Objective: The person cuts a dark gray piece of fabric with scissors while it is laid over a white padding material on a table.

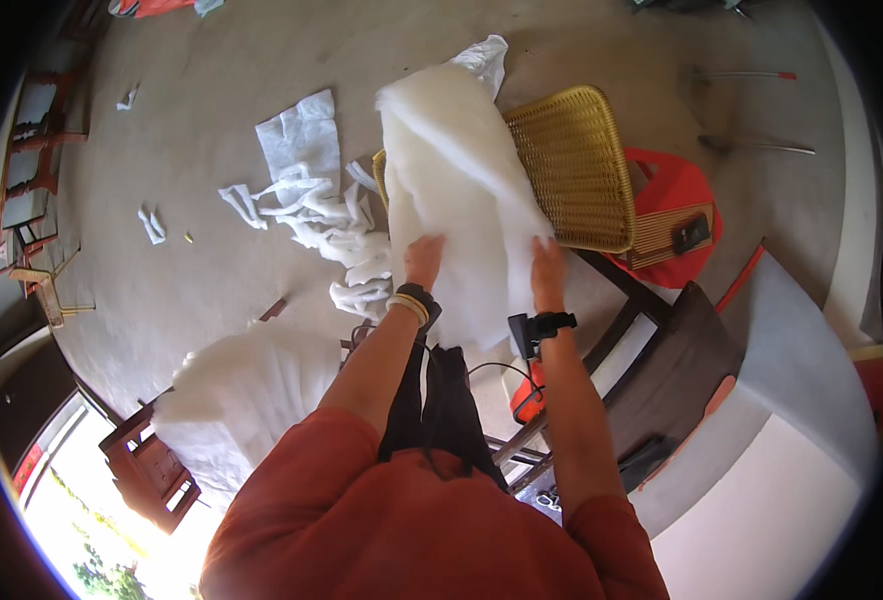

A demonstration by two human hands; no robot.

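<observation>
A long, thick sheet of white batting (457,160) stretches in front of me, partly folded over itself along its length. It lies across a yellow woven wicker chair (574,165) and hides much of it. My left hand (424,262) grips the batting near its left edge, fingers curled into the fluff. At the right edge my right hand (548,272) has hold of the same sheet. The near end of the batting hangs down between my wrists towards my legs.
Torn white scraps (327,220) litter the floor left of the batting, beside a flat white piece (302,135). A white-covered pile (262,400) stands at lower left. Right of the chair are a red stool (677,185) with a dark object (692,233) on it, and dark wooden furniture (687,360).
</observation>
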